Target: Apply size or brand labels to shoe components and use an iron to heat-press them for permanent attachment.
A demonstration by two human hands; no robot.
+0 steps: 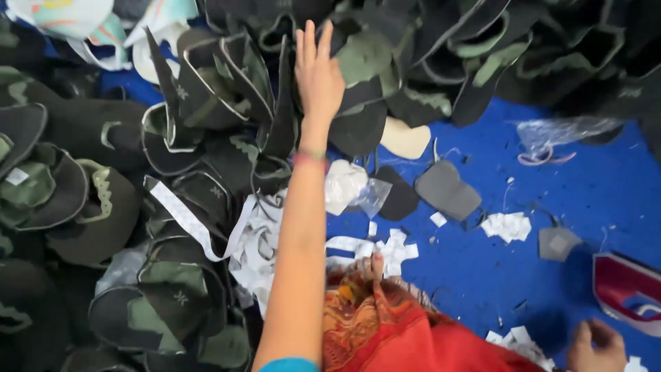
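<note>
My left hand is stretched far forward, fingers spread, resting flat on a heap of black and green fabric pieces with pale edging. Nothing is gripped in it. A thin bracelet circles that wrist. My right hand sits low at the bottom right on the blue floor, fingers curled, partly cut off by the frame edge. It lies beside white paper scraps and just below a maroon shaped piece. Whether it holds anything is hidden.
More dark pieces are stacked along the left and across the top right. White paper strips, a grey piece, a cream piece and a clear plastic bag lie on the floor. An orange-red garment covers my lap.
</note>
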